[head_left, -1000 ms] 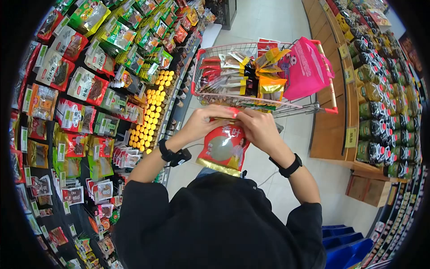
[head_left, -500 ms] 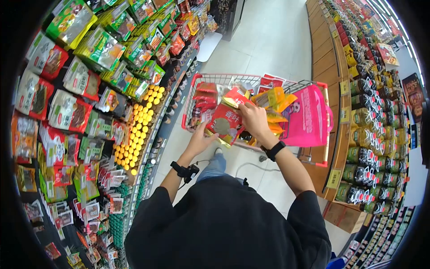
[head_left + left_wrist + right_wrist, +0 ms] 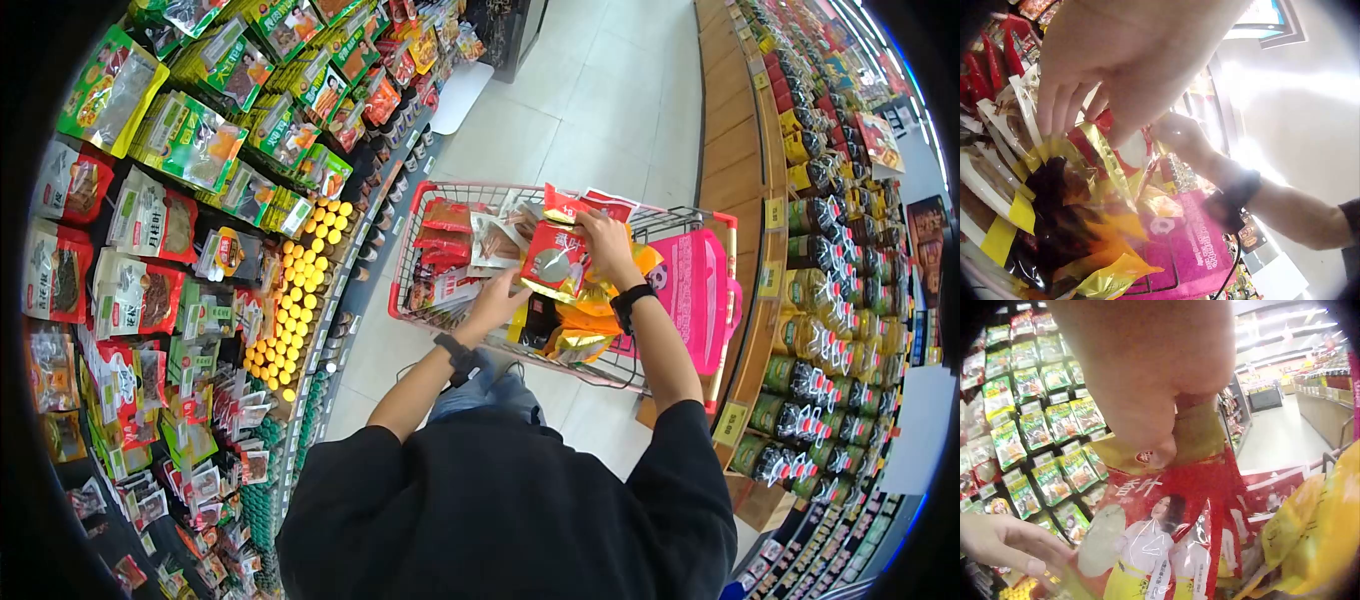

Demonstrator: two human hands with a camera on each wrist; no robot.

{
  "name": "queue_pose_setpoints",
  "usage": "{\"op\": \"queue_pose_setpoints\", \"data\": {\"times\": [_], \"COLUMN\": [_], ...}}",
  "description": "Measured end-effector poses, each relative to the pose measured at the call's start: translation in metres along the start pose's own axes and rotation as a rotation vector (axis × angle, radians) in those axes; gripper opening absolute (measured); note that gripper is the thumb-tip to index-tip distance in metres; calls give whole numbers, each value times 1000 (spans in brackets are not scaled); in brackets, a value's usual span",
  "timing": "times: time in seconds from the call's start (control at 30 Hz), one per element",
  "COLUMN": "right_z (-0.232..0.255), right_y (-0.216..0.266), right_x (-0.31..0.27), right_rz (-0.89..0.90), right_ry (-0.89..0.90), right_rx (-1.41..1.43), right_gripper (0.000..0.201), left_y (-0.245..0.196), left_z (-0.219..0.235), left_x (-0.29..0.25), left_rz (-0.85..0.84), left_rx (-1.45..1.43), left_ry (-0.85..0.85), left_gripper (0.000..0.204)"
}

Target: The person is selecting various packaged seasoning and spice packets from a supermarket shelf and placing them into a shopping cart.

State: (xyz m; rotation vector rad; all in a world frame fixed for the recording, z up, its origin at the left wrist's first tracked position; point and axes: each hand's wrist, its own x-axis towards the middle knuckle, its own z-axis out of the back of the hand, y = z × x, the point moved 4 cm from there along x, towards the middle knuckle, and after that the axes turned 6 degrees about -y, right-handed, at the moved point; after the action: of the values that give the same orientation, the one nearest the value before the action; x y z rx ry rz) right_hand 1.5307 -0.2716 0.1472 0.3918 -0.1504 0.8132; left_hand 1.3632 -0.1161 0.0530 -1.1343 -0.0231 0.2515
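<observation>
My right hand pinches the gold top of a red pouch with a pale round window, held above the cart. In the right wrist view, thumb and fingers press on the gold band of this pouch, and more red pouch edges show behind it. My left hand is at the pouch's lower left edge, fingers loosely extended; whether they touch it is unclear. The left wrist view shows this hand over pale packets with yellow ends. Orange-yellow bags lie beside the pouch.
The wire cart holds red packets at its left and a pink bag at its right. Shelves of hanging packets and yellow-capped jars stand left; a wooden-fronted shelf with bottles stands right. Tiled floor lies beyond.
The red pouch was held close to the body, then moved forward over the cart and now stands further right. My left hand has let go of the pouch's top and moved to its lower edge.
</observation>
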Motion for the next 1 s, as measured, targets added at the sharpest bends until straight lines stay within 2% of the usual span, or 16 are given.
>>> {"op": "queue_pose_setpoints", "data": {"times": [0.1, 0.13, 0.23, 0.27, 0.37, 0.4, 0.43, 0.5, 0.53, 0.63, 0.67, 0.77, 0.83, 0.87, 0.97, 1.0], "right_z": [-34, -42, -43, -45, -56, -62, -61, -53, -51, -42, -34, -38, -37, -37, -26, -24], "right_y": [-16, -15, -20, -23, 11, 22, 31, 35, 28, 7, 7, 5, 8, 6, -5, -12], "right_x": [8, 10, 16, 19, 21, 22, 23, 21, 22, 17, 19, 15, 13, 15, 12, 7], "right_rz": [-47, -3, 26, -21, 110, 182, 184, 150, 128, 85, 84, 35, 21, -91, -219, -253], "right_ry": [29, 82, 95, 122, 173, 148, 116, 171, 186, 244, 261, 354, 359, 406, 357, 275], "right_rx": [-32, -76, -40, 31, -26, -18, 15, -16, -59, -125, -111, -79, -51, 55, 220, 235], "right_gripper": [11, 15, 17, 23, 29, 34, 34, 32, 33, 36, 37, 40, 40, 41, 46, 48], "left_y": [9, -2, -9, -10, 4, 9, 13, 19, 13, 2, -3, -44, -40, -34, -16, -11], "left_z": [-21, -18, -24, -24, -23, -19, -13, -2, 5, 14, 17, 35, 27, 20, 8, 5], "left_x": [14, 15, 23, 28, 34, 32, 29, 23, 22, 28, 38, 68, 95, 102, 117, 119], "left_rz": [-73, -80, -8, 10, 88, 128, 141, 160, 318, 38, 4, -284, -381, -428, -362, -361], "left_rx": [145, 197, 261, 264, 337, 374, 327, 239, 307, 245, 165, 147, 239, 285, 190, 304], "left_ry": [-87, -91, -77, -84, 19, 58, 44, 20, 65, -198, -170, -129, 73, 175, 285, 200], "left_gripper": [53, 54, 50, 46, 45, 51, 53, 58, 72, 91, 109, 108, 99, 95, 79, 71]}}
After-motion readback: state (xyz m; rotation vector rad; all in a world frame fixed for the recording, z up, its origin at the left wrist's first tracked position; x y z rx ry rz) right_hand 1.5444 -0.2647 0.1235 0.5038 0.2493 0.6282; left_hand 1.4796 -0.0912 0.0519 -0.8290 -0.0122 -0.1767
